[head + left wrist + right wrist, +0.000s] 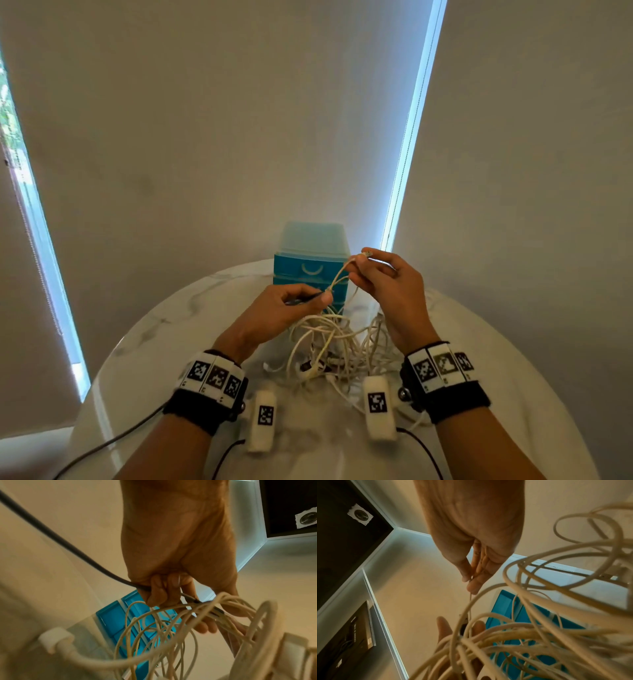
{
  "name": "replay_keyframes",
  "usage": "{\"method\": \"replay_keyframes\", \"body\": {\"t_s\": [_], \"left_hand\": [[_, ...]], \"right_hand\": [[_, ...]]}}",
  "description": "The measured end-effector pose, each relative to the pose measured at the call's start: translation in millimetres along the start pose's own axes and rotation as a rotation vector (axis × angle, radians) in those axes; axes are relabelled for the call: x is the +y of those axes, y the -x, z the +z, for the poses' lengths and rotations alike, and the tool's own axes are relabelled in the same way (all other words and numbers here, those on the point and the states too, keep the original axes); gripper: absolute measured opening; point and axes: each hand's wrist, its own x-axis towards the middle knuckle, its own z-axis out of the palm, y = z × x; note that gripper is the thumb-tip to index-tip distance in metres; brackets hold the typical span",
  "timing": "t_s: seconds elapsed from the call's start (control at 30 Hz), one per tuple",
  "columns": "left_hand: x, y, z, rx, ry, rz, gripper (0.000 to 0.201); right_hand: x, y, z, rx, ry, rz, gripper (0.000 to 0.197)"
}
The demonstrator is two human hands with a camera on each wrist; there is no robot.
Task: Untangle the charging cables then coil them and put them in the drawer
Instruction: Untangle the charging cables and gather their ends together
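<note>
A: Where do the hands stand, left to right?

B: The left hand point(291, 308) pinches a dark cable end point(305, 300) plus pale strands. At its 2 o'clock the right hand point(387, 284) pinches a pale connector tip point(367, 254).

A: And the cables?

B: The tangle point(335, 346) hangs from both hands onto the worktop point(171, 342), at 6 o'clock from them. The held strand runs between the hands, from 8 toward 2 o'clock; the left hand is nearer the knot.

A: The drawer?

B: The blue drawer unit point(310, 265) stands at 12 o'clock, drawers apparently closed. Which strand loops where is hard to make out.
</note>
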Motion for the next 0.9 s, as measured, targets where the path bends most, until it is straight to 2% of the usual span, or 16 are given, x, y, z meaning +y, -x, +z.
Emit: {"method": "replay_keyframes", "body": {"t_s": [0.1, 0.23, 0.37, 0.43, 0.5, 0.53, 0.63, 0.73, 0.8, 0.9], "left_hand": [[-3, -1, -2, -0.091, -0.076, -0.037, 0.028], [-7, -3, -4, -0.061, -0.069, -0.052, 0.025], [-9, -5, -3, 0.027, -0.033, -0.074, 0.027], [-11, -7, -1, 0.053, -0.015, -0.096, 0.031], [-11, -7, -1, 0.077, 0.001, -0.109, 0.034], [-10, -6, 0, 0.088, -0.001, -0.119, 0.034], [-6, -5, -2, 0.117, -0.062, -0.135, 0.041], [3, -5, -4, 0.188, -0.126, -0.108, 0.05], [9, -2, -4, 0.133, -0.114, -0.092, 0.053], [7, -1, -4, 0.019, -0.175, -0.067, 0.045]], "right_hand": [[2, -2, -1, -0.04, 0.054, 0.025, 0.028], [-3, 7, -9, -0.119, 0.502, -0.061, 0.04], [-17, 18, -32, -0.454, 0.771, -0.182, 0.041], [-17, 23, -38, -0.53, 0.888, -0.201, 0.047], [-10, 26, -37, -0.567, 0.924, -0.226, 0.039], [-6, 26, -35, -0.549, 0.925, -0.232, 0.032], [5, 22, -29, -0.376, 0.87, -0.235, 0.015], [9, 22, -28, -0.268, 0.857, -0.266, 0.013], [12, 22, -29, -0.248, 0.823, -0.296, 0.01], [11, 24, -30, -0.196, 0.727, -0.353, 0.005]]}}
